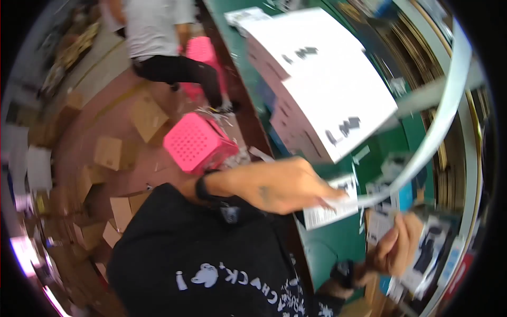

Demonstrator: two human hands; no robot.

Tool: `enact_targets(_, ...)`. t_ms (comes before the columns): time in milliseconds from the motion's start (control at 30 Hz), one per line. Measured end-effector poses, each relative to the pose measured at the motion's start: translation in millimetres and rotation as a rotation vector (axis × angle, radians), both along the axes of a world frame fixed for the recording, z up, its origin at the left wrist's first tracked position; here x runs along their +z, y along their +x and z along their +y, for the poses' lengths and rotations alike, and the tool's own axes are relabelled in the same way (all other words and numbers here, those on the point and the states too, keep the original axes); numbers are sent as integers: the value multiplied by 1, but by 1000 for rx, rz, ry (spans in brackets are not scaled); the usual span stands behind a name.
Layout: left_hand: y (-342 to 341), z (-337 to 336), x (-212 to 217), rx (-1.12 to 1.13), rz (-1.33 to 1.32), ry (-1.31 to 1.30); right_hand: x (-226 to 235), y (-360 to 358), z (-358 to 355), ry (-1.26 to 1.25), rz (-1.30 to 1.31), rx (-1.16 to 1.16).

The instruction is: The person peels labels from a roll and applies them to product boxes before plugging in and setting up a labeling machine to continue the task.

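My left hand (280, 185) reaches across the green tabletop, its fingers pinched on the end of a long white strip (451, 100). That strip curves up to the right, toward the shelf frame. Under the fingertips lies a small white box (346, 208) with printed sides. Lower right, my right hand (401, 245) is held with curled fingers above several printed packages. Motion blur hides what, if anything, its fingers hold. Large white cartons (338, 100) with dark printing stand stacked on the table beyond my left hand.
A wooden-edged green worktable (327, 259) runs past me. Shelving with stacked flat cardboard (417, 47) lines the right side. Pink stools (193, 142) stand by the table, near a person in a grey shirt (156, 31). Brown cartons (108, 153) lie scattered on the floor.
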State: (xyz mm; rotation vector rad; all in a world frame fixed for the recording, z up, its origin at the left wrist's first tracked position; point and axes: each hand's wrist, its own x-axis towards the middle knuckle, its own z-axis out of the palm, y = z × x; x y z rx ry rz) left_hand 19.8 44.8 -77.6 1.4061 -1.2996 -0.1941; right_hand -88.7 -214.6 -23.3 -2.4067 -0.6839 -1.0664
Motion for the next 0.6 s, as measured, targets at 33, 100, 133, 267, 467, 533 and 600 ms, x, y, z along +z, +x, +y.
enact_targets(33, 1, 1, -10, 73, -39, -26, -22, -6, -20, -43, -30, -189)
enact_targets(100, -3, 13, -10, 164, 119, 160, -90, -8, -45, 70, 68, -615)
enact_targets(133, -1, 15, -8, 127, 177, 211, -117, -6, -58, 56, 75, -698)
enact_targets(267, 5, 15, -3, 90, 288, 265, -253, -33, -117, -46, 223, -937)
enact_targets(467, 3, 12, -16, 89, 428, 310, -297, -12, -113, -129, 259, -885)
enact_targets(533, 1, 11, -15, 94, 442, 321, -297, -8, -115, -152, 278, -891)
enact_targets(600, 3, 11, -15, 82, 406, 327, -301, -5, -115, -174, 294, -872)
